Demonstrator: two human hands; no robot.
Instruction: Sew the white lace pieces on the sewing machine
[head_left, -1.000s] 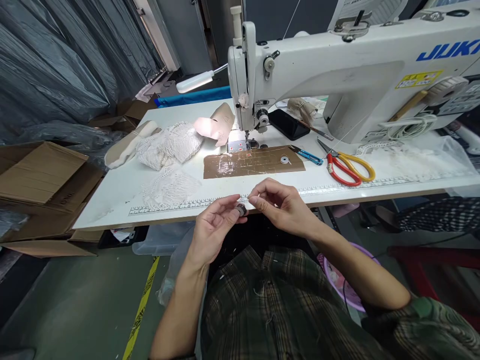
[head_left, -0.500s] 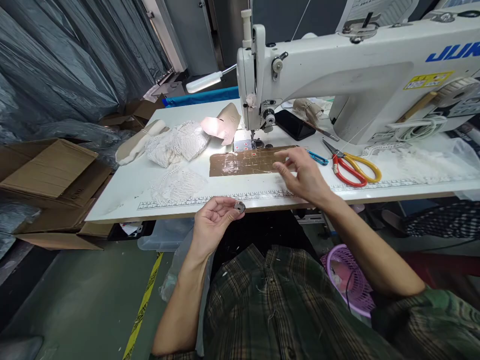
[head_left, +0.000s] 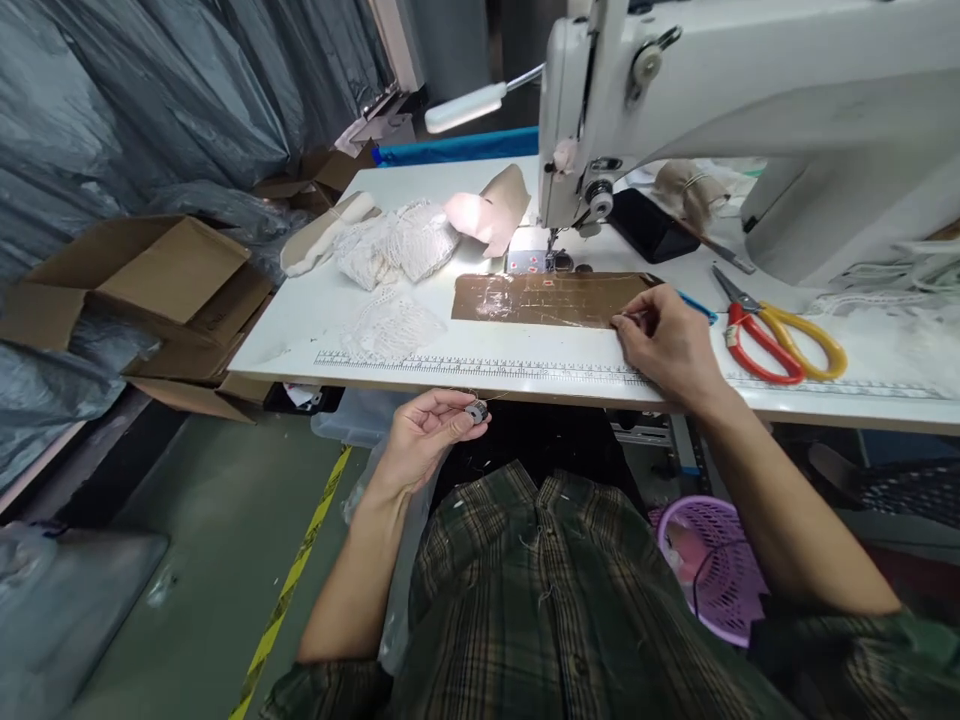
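Observation:
Just below the table's front edge, my left hand (head_left: 431, 430) pinches a small metal bobbin case (head_left: 476, 411) between thumb and fingertips. A fine thread shows at its top. My right hand (head_left: 667, 345) has its thumb and fingers pressed together at the right end of a brown tape-covered panel (head_left: 525, 300) on the table. Whatever those fingertips hold, if anything, is too small to see. Behind the panel stands the sewing machine's needle and presser foot (head_left: 553, 250). Close to my right hand lie a blue tool (head_left: 697, 308), partly covered, and scissors (head_left: 780, 340) with red and yellow handles.
White lace (head_left: 394, 325) and a pink-and-tan piece (head_left: 491, 210) lie left of the needle. A black phone (head_left: 652, 225) rests under the machine arm (head_left: 750, 110). A printed ruler (head_left: 480, 367) runs along the front edge. Below are a purple basket (head_left: 705, 505) and cardboard boxes (head_left: 172, 290).
My right hand has moved right along the brown panel, and its fingers have come together. The left hand still holds the bobbin case, turned slightly. The camera view has shifted closer to the table.

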